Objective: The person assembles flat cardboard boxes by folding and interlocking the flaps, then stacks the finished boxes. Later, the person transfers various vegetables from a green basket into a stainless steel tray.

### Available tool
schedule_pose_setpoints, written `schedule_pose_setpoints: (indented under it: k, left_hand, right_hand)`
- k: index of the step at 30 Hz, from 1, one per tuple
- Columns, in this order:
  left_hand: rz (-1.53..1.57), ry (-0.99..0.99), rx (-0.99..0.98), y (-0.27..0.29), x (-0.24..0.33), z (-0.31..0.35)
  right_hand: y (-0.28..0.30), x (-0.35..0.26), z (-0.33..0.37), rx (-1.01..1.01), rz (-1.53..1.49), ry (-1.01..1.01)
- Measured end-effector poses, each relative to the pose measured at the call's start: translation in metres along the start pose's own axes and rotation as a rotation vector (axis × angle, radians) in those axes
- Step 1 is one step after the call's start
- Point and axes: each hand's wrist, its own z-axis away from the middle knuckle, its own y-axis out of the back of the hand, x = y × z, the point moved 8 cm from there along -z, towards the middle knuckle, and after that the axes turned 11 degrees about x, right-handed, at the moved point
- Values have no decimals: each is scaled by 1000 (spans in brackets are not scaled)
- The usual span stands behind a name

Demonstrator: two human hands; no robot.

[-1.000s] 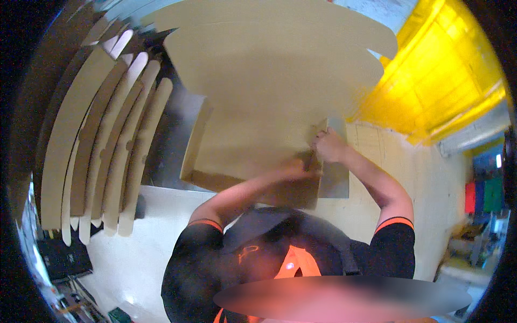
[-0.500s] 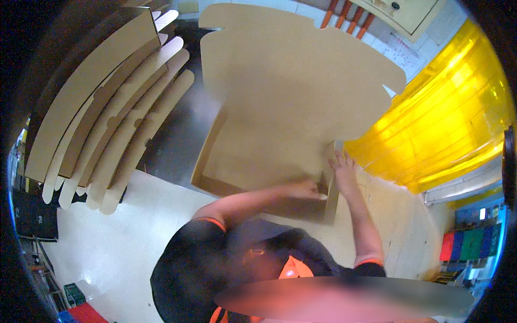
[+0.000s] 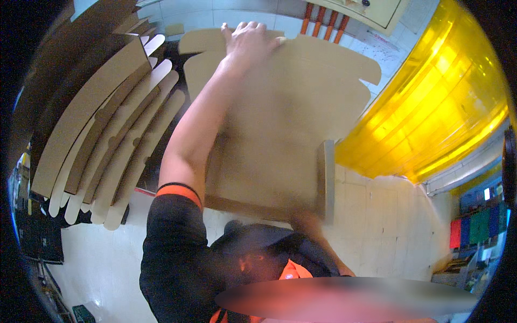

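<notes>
An open brown cardboard box (image 3: pixel 258 177) lies in front of me, its low walls folded up on the left, near and right sides. Its lid (image 3: pixel 307 81) stretches away toward the wall, with notched flaps along the far edge. My left arm reaches across the box, and my left hand (image 3: pixel 247 44) is closed over the lid's far edge, its fingertips passing beyond the rim. At the near right corner, my right hand (image 3: pixel 307 222) is smeared by motion beside the front wall. Its fingers cannot be made out.
Several folded cardboard pieces (image 3: pixel 107 129) stand side by side on the left. A yellow translucent curtain (image 3: pixel 420 102) hangs at the right. Orange pipes (image 3: pixel 324 24) and a pale cabinet (image 3: pixel 371 11) are at the far wall. Pale tiled floor (image 3: pixel 366 215) extends on the near right.
My left hand has moved from the box's near right corner out to the lid's far edge. My right hand has come off the right wall and back toward me, to the near corner.
</notes>
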Motion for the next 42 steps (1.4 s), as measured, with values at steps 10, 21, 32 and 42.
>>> schedule_pose_setpoints:
  k: [10, 21, 32, 42]
  left_hand:
    - [513, -50, -922, 73, 68, 274]
    - [232, 53, -814, -4, 61, 393]
    - [361, -36, -627, 26, 46, 373]
    - [822, 1453, 213, 195, -214, 541]
  right_hand:
    - [25, 40, -12, 38, -29, -103]
    - [47, 44, 4, -250, -88, -301]
    - [65, 34, 16, -453, -836, -193]
    - [78, -173, -102, -502, -1126, 150]
